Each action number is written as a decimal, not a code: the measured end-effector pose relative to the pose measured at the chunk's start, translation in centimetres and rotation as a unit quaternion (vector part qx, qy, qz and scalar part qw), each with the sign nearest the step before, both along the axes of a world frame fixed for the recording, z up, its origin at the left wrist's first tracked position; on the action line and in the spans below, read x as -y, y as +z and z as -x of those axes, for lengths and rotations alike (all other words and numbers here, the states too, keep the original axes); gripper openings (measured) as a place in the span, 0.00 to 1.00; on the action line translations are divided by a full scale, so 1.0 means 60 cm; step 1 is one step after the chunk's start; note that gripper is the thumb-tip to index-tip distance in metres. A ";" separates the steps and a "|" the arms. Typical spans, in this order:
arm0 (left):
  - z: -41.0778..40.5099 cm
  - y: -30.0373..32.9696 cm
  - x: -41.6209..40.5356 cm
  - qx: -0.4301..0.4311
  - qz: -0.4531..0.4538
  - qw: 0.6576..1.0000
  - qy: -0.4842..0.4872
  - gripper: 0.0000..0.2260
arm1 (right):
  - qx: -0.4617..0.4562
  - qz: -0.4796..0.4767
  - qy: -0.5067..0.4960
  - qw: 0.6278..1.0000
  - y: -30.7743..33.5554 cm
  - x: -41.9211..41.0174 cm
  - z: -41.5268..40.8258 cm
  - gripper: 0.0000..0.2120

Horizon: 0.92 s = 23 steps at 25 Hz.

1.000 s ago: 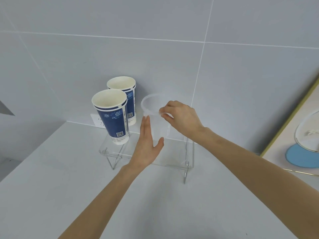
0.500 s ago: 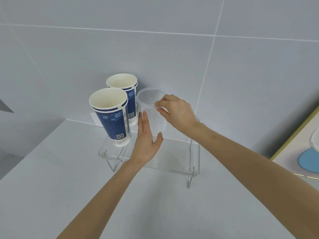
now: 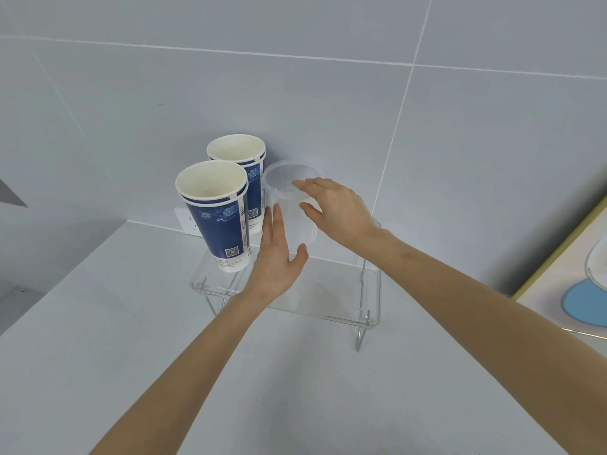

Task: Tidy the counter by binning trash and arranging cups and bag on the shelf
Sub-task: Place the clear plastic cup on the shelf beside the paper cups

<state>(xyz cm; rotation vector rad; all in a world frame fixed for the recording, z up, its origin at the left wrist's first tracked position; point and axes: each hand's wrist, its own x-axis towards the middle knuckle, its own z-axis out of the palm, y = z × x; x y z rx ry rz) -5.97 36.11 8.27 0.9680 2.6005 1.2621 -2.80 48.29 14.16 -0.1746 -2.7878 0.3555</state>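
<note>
A clear plastic cup (image 3: 283, 188) stands upright on the transparent shelf (image 3: 331, 292), right beside the rear blue-and-white paper cup (image 3: 244, 165). A second blue paper cup (image 3: 223, 224), nested in another, stands at the shelf's front left. My right hand (image 3: 338, 208) is at the clear cup's rim with forefinger and thumb spread apart, not pinching it. My left hand (image 3: 276, 264) is flat and upright, fingers together, against the near side of the clear cup, holding nothing.
The shelf sits on a pale grey counter (image 3: 131, 356) against a grey tiled wall. A white wall socket (image 3: 189, 221) shows behind the front paper cup. At the right edge lies a pale board (image 3: 578, 290) with a blue disc and a glass dish.
My right hand carried the clear cup left next to the rear paper cup, and its pinch on the rim has opened. The left hand stayed beside the cup.
</note>
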 end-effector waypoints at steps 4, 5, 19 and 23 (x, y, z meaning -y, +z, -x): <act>-0.025 0.014 0.017 -0.010 0.025 0.999 -0.023 0.31 | -0.017 -0.027 0.028 0.999 -0.004 0.010 -0.026 0.23; -0.029 0.017 0.024 -0.016 0.036 0.999 -0.024 0.31 | -0.009 -0.033 0.025 0.999 -0.003 0.013 -0.037 0.24; -0.166 0.040 0.137 -0.111 0.253 0.958 -0.080 0.27 | 0.086 -0.001 -0.032 0.996 -0.045 0.086 -0.281 0.28; -0.217 0.023 0.154 -0.095 0.264 0.954 -0.109 0.27 | 0.103 0.034 -0.055 0.993 -0.086 0.095 -0.357 0.28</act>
